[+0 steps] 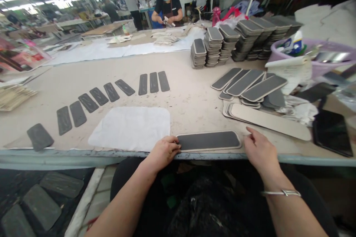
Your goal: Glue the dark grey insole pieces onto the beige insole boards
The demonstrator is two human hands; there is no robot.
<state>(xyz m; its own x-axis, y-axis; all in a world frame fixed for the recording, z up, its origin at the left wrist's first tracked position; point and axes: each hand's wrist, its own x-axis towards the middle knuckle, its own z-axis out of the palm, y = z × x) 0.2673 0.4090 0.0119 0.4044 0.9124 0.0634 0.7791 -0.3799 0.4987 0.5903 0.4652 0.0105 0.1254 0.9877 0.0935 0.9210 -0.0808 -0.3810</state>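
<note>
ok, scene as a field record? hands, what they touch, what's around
left hand: fingers curled onto left end of pad; grip unclear
right hand: open, by pad's right end; contact unclear
pad: dark face, pale border, flat at near edge of table
cloth: white, flat, left of pad
dark pieces: laid out in an arc, left side
loose pads: overlapping, right of centre
stacks: back right
basin: purple, far right
co-worker: far side of table
</note>
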